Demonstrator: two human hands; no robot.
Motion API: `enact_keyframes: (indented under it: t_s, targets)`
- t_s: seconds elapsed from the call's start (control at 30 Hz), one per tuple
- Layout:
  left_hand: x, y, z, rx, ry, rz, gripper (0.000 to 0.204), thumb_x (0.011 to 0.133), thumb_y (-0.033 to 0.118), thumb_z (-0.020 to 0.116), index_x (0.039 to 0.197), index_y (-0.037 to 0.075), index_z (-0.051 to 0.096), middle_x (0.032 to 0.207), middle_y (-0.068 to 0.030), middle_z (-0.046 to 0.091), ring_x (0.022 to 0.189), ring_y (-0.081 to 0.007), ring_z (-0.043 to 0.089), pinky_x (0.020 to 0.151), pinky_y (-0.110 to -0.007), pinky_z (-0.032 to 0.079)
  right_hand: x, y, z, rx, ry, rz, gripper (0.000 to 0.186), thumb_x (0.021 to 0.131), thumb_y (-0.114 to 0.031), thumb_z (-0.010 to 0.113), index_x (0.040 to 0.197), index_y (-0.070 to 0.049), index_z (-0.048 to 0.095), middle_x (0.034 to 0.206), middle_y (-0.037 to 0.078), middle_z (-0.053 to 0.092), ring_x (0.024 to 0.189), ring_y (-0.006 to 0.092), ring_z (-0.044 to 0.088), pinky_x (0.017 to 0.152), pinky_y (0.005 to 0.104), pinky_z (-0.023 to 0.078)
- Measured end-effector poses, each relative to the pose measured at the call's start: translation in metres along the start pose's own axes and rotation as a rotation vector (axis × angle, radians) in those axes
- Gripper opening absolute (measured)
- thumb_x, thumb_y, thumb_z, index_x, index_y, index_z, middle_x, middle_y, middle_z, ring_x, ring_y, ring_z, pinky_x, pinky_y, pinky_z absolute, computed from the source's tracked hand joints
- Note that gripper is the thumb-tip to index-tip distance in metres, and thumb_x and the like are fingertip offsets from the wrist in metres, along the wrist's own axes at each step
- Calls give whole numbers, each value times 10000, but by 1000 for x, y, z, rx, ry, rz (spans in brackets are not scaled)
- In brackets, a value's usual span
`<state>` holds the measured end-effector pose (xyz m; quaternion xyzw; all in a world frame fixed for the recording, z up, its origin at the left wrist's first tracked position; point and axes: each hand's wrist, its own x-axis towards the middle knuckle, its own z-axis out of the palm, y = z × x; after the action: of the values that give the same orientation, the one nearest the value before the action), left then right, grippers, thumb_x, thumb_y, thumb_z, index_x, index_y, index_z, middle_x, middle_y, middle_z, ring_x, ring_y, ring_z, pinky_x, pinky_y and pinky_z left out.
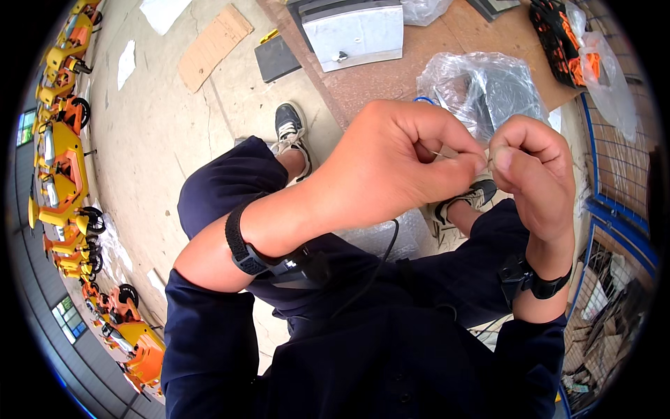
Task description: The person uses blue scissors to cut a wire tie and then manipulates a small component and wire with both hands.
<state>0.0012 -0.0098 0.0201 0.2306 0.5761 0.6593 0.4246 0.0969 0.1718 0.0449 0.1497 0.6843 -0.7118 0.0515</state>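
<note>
My left hand is closed in a pinch on a thin pale strand, like a wire or thread, too small to make out clearly. My right hand is also pinched, close beside the left, gripping the strand at its fingertips. Both hands are raised in front of my body, above my shoes. Behind them lies crumpled clear plastic wrap around something dark grey, with a bit of blue loop at its edge.
Metal box, dark plate, cardboard, plastic sheets on the floor. Orange-black gloves and bags at back right. Blue wire-mesh cages along the right; a row of yellow and orange scooters along the left.
</note>
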Motion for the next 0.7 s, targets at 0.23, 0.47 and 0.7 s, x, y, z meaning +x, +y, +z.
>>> enact_keyframes:
  t_s: [0.23,0.47,0.7]
  targets:
    - [5,-6,-6,1,44,50,102,899,50,643,984,-4,659,828,23,643,701,7,512,594,-153,397,14,15,11,-395,314,-467,91,808,-53,639,883,-16,603,772,2,569,710,94,506,644,241,403]
    - [2,-5,-4,113,129,75,91,910,65,634,972,-1,650,805,42,613,666,11,484,549,-165,379,13,16,13,-811,227,-733,175,726,38,646,894,-2,618,780,110,605,694,244,582,635,294,458]
    - [5,-16,-5,497,184,420,64,913,75,622,932,21,651,738,23,570,580,-20,430,503,-200,352,19,22,16,-895,247,-835,207,686,56,651,888,12,630,792,135,620,680,277,591,613,333,478]
